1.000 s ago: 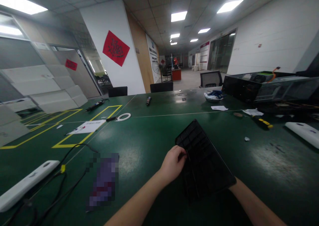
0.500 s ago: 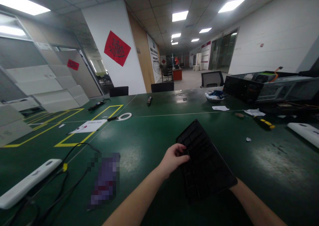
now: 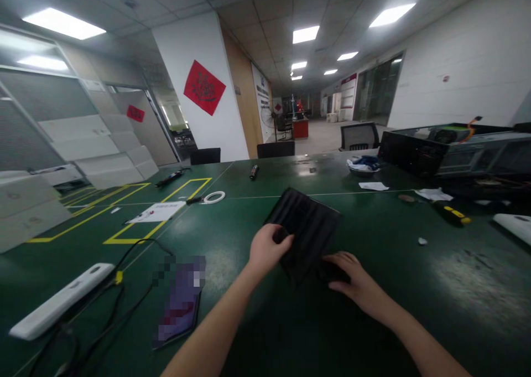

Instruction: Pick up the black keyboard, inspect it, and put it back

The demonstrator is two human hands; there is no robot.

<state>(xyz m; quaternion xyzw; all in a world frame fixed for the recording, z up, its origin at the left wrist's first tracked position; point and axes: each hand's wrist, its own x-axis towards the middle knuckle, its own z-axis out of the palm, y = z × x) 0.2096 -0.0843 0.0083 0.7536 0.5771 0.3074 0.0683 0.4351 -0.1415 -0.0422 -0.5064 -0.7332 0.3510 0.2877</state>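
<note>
A black compartment tray [image 3: 309, 222], blurred by motion, is tilted above the green table between my hands. My left hand [image 3: 267, 249] pinches its left edge between thumb and fingers. At the tray's lower right corner is my right hand [image 3: 348, 277], with curled fingers and the thumb underneath, apparently gripping that corner. The dark tray hides part of the right fingertips. Left of my left forearm lies a phone [image 3: 180, 302], its screen pixelated.
White power strips [image 3: 62, 302] [image 3: 514, 227] lie at both sides, with black cables [image 3: 112, 305] at left. A white cable coil [image 3: 214, 197], paper sheet [image 3: 157, 212] and yellow-black tool [image 3: 452, 213] lie farther off. An opened computer case [image 3: 415, 150] stands back right.
The tray has swung round and moved left and away from me. My right hand, hidden behind it before, now shows at its lower right corner. The left hand has shifted left.
</note>
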